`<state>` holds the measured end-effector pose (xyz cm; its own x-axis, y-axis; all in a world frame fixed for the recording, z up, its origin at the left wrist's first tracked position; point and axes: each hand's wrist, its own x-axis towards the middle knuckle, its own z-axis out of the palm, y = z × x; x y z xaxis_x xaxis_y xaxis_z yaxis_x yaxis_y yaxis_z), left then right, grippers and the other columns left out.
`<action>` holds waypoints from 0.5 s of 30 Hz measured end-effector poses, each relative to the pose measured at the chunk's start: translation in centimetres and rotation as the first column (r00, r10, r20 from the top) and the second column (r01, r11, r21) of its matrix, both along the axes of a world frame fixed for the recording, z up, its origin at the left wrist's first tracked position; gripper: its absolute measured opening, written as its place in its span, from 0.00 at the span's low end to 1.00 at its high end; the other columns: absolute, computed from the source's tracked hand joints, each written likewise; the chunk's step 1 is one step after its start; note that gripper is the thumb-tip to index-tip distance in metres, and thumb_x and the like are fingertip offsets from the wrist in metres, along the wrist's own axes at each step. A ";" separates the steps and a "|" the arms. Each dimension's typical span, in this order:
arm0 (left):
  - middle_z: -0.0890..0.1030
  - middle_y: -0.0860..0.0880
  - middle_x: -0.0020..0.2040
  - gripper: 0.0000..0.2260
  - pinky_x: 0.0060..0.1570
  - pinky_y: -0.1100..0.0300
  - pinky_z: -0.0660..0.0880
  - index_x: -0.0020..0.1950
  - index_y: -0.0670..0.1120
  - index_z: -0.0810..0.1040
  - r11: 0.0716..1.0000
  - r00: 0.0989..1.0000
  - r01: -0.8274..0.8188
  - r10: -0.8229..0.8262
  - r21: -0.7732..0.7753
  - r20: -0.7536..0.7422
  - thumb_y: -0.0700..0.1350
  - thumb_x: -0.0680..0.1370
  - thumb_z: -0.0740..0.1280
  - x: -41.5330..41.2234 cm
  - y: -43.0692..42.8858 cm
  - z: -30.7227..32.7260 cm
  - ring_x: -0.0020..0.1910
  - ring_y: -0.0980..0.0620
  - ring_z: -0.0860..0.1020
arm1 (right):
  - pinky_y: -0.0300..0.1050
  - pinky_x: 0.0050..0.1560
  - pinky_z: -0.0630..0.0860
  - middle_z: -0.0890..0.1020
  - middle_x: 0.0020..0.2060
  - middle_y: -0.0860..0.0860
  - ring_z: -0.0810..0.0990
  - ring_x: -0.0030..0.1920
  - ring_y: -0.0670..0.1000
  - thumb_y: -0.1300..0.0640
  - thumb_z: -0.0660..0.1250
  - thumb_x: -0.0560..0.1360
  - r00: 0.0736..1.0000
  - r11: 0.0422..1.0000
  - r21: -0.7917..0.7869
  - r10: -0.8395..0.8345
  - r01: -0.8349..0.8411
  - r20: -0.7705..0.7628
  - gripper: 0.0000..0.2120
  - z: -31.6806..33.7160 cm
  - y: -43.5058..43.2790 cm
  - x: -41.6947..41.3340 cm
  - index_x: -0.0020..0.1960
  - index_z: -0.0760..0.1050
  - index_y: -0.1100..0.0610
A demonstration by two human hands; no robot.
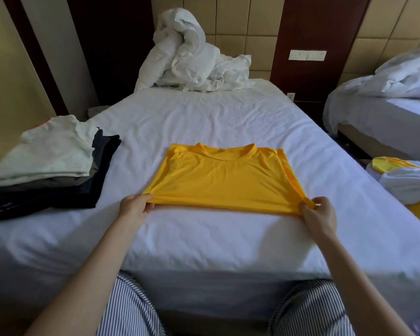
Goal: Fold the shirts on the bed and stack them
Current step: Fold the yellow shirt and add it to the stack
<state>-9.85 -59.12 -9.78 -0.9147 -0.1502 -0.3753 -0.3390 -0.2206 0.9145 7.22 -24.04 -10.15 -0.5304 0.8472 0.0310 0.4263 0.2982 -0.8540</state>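
A yellow shirt (pixel 223 180) is lying partly folded on the white bed (pixel 204 238), its sleeves tucked in and its collar pointing away from the person. The left hand (pixel 135 206) is pinching the shirt's near left corner, with fingers and thumb closed on the fabric. The right hand (pixel 319 215) is gripping the near right corner the same way, and the near edge is being pulled taut between them, lifted slightly off the sheet. Left of the yellow shirt, a stack of folded shirts (pixel 46 166) is sitting on the bed, white on top and dark ones beneath. Right of the yellow shirt, a heap of unfolded clothes (pixel 403 180) is lying, white and yellow. Beyond the yellow shirt, a crumpled white duvet (pixel 187 59) is piled up at the head of the bed.
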 end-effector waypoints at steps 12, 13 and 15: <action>0.73 0.49 0.38 0.07 0.25 0.66 0.70 0.42 0.48 0.73 0.997 0.997 -0.028 0.022 -0.078 -0.076 0.42 0.75 0.70 0.9 1.9 1.3 0.32 0.54 0.70 | 0.45 0.41 0.65 0.79 0.47 0.59 0.77 0.49 0.61 0.55 0.61 0.77 0.984 0.993 0.110 -0.016 0.036 -0.176 0.10 -1.6 -1.4 1.0 0.56 0.72 0.58; 0.74 0.49 0.39 0.06 0.26 0.66 0.71 0.43 0.48 0.74 0.996 0.989 -0.056 0.045 -0.072 -0.144 0.41 0.75 0.69 1.1 2.7 1.4 0.34 0.54 0.72 | 0.46 0.41 0.65 0.79 0.47 0.59 0.77 0.49 0.61 0.56 0.61 0.77 0.983 0.993 0.112 -0.016 0.037 -0.183 0.09 -1.7 -1.4 1.0 0.56 0.72 0.57; 0.79 0.45 0.44 0.04 0.32 0.63 0.75 0.49 0.45 0.77 0.985 0.953 -0.092 0.044 -0.145 -0.300 0.40 0.75 0.69 1.1 4.8 1.8 0.41 0.50 0.75 | 0.47 0.43 0.67 0.80 0.49 0.59 0.77 0.51 0.61 0.57 0.61 0.76 0.984 0.991 0.128 -0.004 0.027 -0.176 0.09 -2.0 -1.3 0.8 0.56 0.72 0.55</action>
<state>-8.72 -54.33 -7.95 -0.9663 -0.2508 -0.0581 -0.0389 -0.0808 0.9960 8.07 -25.31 -12.15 -0.4940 0.8378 0.2325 0.2787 0.4059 -0.8704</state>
